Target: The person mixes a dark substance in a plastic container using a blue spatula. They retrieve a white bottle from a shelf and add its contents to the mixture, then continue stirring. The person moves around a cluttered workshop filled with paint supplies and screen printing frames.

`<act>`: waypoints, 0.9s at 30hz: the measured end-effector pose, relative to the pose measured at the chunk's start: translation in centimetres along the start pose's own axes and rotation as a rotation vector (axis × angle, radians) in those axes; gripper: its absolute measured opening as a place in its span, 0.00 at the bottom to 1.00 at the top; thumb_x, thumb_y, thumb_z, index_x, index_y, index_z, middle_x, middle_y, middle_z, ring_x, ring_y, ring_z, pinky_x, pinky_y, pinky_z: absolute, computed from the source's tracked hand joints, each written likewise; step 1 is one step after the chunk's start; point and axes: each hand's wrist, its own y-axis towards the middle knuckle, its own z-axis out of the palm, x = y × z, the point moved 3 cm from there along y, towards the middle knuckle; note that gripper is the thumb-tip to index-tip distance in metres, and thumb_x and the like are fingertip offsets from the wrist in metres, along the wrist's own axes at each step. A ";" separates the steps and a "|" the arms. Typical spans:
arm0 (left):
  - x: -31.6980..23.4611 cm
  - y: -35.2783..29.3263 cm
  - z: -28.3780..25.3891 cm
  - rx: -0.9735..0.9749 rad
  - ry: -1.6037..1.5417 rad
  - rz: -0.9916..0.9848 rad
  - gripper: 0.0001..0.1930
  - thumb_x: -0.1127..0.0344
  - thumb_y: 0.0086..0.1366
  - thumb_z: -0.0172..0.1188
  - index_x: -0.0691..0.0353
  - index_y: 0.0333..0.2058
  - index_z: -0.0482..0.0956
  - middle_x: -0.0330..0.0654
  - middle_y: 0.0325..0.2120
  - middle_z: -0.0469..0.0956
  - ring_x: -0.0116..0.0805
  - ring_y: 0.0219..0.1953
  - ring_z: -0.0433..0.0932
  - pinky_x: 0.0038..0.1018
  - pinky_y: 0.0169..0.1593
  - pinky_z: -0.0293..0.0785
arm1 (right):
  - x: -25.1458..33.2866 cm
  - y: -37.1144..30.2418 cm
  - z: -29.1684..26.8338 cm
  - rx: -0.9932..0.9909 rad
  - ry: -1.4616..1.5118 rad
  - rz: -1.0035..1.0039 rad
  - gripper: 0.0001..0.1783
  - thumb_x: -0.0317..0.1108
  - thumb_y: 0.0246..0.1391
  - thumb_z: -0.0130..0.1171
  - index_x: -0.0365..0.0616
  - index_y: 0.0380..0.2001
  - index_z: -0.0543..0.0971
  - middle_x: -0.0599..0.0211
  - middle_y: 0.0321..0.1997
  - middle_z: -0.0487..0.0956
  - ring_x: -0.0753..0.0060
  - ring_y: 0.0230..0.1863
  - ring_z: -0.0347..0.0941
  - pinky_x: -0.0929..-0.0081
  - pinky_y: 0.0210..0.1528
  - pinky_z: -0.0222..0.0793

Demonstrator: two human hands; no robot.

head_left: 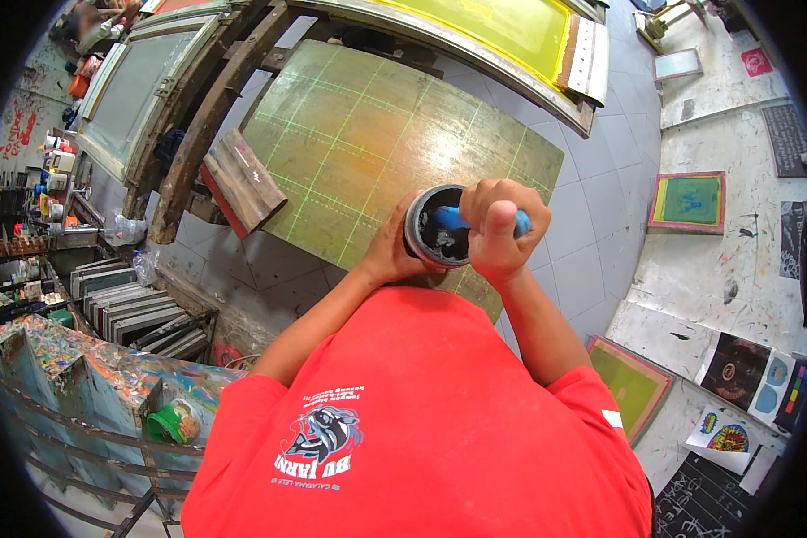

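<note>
Close to my chest, over the near edge of a greenish board, my left hand (389,244) is wrapped round the side of a dark round tub (412,235). Thick black paste, which looks like ink, coats its inside (441,244). My right hand (500,235) is closed in a fist on a blue-handled tool (450,217), thumb pressed along the top. The tool reaches into the tub's mouth; its working end is hidden, so its exact kind does not show.
The printing board (350,134) bears green grid lines. A wooden squeegee (247,184) lies at its left edge. Beyond stands a yellow mesh screen (484,31). Frames (143,305) are stacked on the left. Another screen (688,202) leans along the right wall.
</note>
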 end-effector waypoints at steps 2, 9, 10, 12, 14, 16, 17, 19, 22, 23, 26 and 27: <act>0.0 0.0 -0.1 -0.007 -0.002 0.003 0.61 0.51 0.34 0.83 0.57 0.67 0.56 0.50 0.61 0.68 0.52 0.63 0.68 0.42 0.64 0.65 | -0.1 0.3 -0.1 0.054 -0.065 -0.064 0.28 0.44 0.65 0.56 0.39 0.14 0.65 0.65 0.14 0.64 0.71 0.14 0.60 0.74 0.18 0.55; 0.3 0.0 -0.3 -0.038 -0.022 0.002 0.62 0.52 0.35 0.84 0.56 0.67 0.55 0.49 0.61 0.68 0.51 0.63 0.68 0.42 0.64 0.66 | 0.1 1.6 -2.2 0.170 -0.264 -0.054 0.29 0.47 0.65 0.54 0.39 0.14 0.66 0.64 0.13 0.63 0.66 0.14 0.62 0.71 0.19 0.57; 0.2 0.0 -0.3 -0.037 -0.031 0.013 0.62 0.51 0.35 0.84 0.56 0.67 0.55 0.50 0.61 0.68 0.51 0.63 0.68 0.42 0.64 0.66 | 0.4 1.6 -2.5 0.196 -0.289 -0.045 0.29 0.47 0.65 0.53 0.40 0.14 0.66 0.64 0.13 0.63 0.66 0.14 0.62 0.70 0.19 0.57; 0.2 0.0 -0.2 -0.029 -0.038 0.001 0.61 0.51 0.35 0.83 0.56 0.67 0.56 0.50 0.61 0.68 0.52 0.63 0.68 0.42 0.64 0.65 | 0.9 1.7 -3.0 0.256 -0.302 0.037 0.29 0.47 0.66 0.52 0.39 0.14 0.66 0.65 0.13 0.61 0.66 0.14 0.60 0.70 0.18 0.53; 0.3 -0.1 0.0 -0.021 -0.041 -0.029 0.60 0.51 0.35 0.83 0.56 0.67 0.56 0.50 0.62 0.68 0.52 0.63 0.68 0.42 0.64 0.65 | 1.3 1.5 -3.4 0.310 -0.314 0.143 0.30 0.48 0.66 0.51 0.40 0.14 0.65 0.66 0.13 0.59 0.68 0.13 0.57 0.69 0.18 0.51; 0.0 -0.2 0.1 -0.021 -0.066 -0.031 0.60 0.51 0.35 0.83 0.55 0.66 0.57 0.51 0.62 0.68 0.53 0.64 0.67 0.42 0.65 0.65 | 1.6 0.8 -3.8 0.322 -0.269 0.242 0.30 0.48 0.67 0.51 0.40 0.14 0.64 0.66 0.13 0.58 0.70 0.14 0.55 0.69 0.18 0.49; -0.2 -0.2 0.1 -0.024 -0.083 -0.025 0.60 0.52 0.35 0.83 0.55 0.66 0.58 0.51 0.62 0.68 0.53 0.64 0.67 0.42 0.65 0.65 | 1.7 0.3 -3.8 0.328 -0.247 0.291 0.30 0.48 0.67 0.51 0.40 0.13 0.64 0.67 0.13 0.57 0.71 0.14 0.54 0.69 0.18 0.48; -0.5 -0.2 -0.1 -0.039 -0.056 -0.007 0.60 0.52 0.35 0.83 0.55 0.66 0.58 0.51 0.62 0.68 0.53 0.64 0.67 0.42 0.65 0.65 | 2.4 -0.1 -2.9 0.332 -0.155 0.346 0.31 0.49 0.67 0.51 0.40 0.13 0.64 0.67 0.13 0.56 0.73 0.14 0.53 0.69 0.18 0.47; -0.4 -0.3 0.0 -0.046 -0.048 -0.012 0.60 0.52 0.34 0.83 0.56 0.66 0.58 0.51 0.61 0.68 0.53 0.63 0.68 0.42 0.64 0.65 | 2.8 -0.6 -2.4 0.372 0.017 0.380 0.29 0.46 0.66 0.53 0.39 0.14 0.66 0.67 0.13 0.60 0.71 0.14 0.56 0.70 0.18 0.50; -0.3 -0.4 0.0 -0.045 -0.052 -0.019 0.60 0.52 0.34 0.83 0.56 0.66 0.58 0.52 0.61 0.68 0.53 0.63 0.68 0.42 0.64 0.65 | 2.9 -0.7 -1.6 0.369 0.023 0.348 0.28 0.45 0.65 0.54 0.39 0.14 0.66 0.66 0.13 0.61 0.70 0.14 0.57 0.70 0.19 0.51; -0.6 -0.2 -0.1 -0.028 -0.058 -0.007 0.60 0.52 0.34 0.83 0.57 0.66 0.58 0.52 0.61 0.68 0.52 0.63 0.68 0.42 0.64 0.66 | 3.2 -0.8 1.1 0.254 0.063 0.242 0.32 0.48 0.65 0.56 0.42 0.12 0.60 0.72 0.12 0.58 0.77 0.13 0.49 0.73 0.18 0.43; -0.2 -0.1 0.0 -0.018 -0.024 -0.013 0.60 0.52 0.33 0.83 0.57 0.66 0.58 0.51 0.61 0.68 0.52 0.63 0.68 0.42 0.64 0.66 | 2.9 -0.6 1.4 0.232 0.034 0.204 0.32 0.48 0.65 0.56 0.42 0.13 0.60 0.71 0.12 0.58 0.78 0.13 0.49 0.74 0.18 0.43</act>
